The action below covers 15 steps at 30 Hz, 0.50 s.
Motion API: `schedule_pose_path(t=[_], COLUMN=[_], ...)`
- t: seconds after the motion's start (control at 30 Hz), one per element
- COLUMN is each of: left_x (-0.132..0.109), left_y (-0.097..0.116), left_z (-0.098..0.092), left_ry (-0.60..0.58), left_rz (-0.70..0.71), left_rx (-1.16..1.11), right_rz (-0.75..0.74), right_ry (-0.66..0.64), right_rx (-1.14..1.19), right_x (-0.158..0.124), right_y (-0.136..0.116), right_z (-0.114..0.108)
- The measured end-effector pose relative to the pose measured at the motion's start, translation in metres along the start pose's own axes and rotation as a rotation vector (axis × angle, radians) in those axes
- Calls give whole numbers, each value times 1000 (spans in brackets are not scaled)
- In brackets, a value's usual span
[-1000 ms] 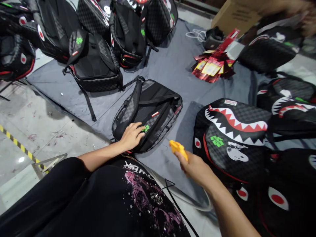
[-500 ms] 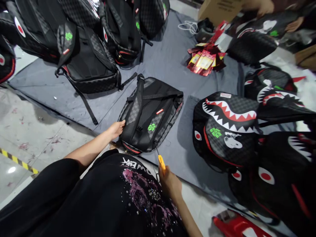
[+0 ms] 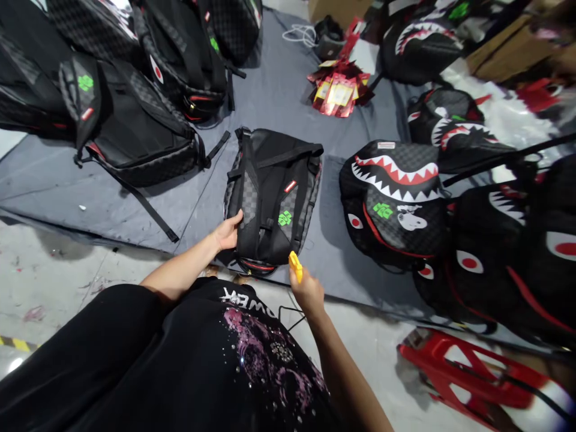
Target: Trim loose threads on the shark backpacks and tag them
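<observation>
A black checkered backpack (image 3: 274, 192) lies straps-up on the grey cloth (image 3: 279, 102) in front of me, with a green logo and a small red tag on its strap. My left hand (image 3: 228, 232) grips its lower left edge, fingers curled round the side. My right hand (image 3: 306, 291) is closed on a small yellow tool (image 3: 295, 266), held just off the backpack's lower right corner.
Shark-mouth backpacks (image 3: 396, 198) crowd the right side. More black backpacks (image 3: 130, 126) lie at the upper left. A pile of red and yellow tags (image 3: 338, 93) sits at the back. A red plastic stool (image 3: 468, 372) lies at the lower right on the concrete floor (image 3: 54, 264).
My left hand slid from the backpack's top face to its left edge. My right hand brought the yellow tool in close to the lower right corner. The view swung right.
</observation>
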<state>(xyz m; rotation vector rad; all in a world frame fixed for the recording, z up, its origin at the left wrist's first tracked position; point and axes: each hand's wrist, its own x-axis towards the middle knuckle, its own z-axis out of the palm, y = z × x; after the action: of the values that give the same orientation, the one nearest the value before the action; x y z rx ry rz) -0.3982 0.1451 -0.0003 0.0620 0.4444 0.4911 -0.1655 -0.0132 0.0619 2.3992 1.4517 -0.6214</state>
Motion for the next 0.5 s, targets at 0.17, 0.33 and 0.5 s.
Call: schedule_pose_path(t=[0.17,0.33,0.5], left_x=[-4,5,8], left_y=[0,-4,-2], left_z=[-4,4,7], left_ry=[-106,-110,-112], left_rz=[-25,-33,-23], left_rx=[-3,-54,-30], right_rz=[153,183,162], right_ry=[87,64,88], right_rx=[60,33,132], right_x=[-12,-1,-6], right_y=[-6,-7,-1], right_z=[14,13,7])
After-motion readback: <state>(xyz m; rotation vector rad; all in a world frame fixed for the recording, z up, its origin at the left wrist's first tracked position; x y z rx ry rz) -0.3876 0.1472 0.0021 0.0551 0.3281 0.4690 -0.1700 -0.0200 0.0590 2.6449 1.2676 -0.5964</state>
